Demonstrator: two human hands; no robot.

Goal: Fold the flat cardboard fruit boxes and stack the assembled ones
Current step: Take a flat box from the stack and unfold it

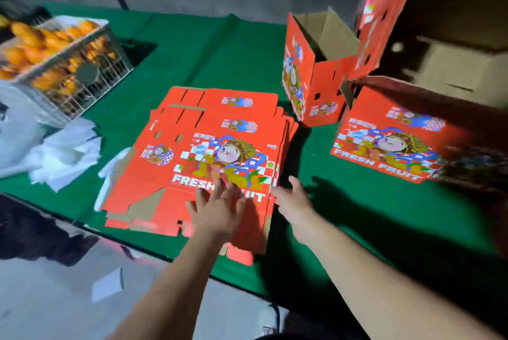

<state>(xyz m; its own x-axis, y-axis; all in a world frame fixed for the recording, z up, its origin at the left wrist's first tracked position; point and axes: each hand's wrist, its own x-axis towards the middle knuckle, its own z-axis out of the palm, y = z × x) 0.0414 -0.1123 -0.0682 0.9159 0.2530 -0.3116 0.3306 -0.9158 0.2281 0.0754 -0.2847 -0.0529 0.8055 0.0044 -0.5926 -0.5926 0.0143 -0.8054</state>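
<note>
Left hand (217, 209) lies flat with fingers spread on the flat "FRESH FRUIT" box stack (192, 153); right hand (292, 198), released, reaches its right edge.

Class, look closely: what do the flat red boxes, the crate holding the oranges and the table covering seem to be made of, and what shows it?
Flat red boxes: printed cardboard, slightly glossy red face; brown raw board shows at cut edges.
Crate: probably metal wire, judging by thin grey bars, though blurred.
Table covering: looks like matte green cloth; creases show.
</note>
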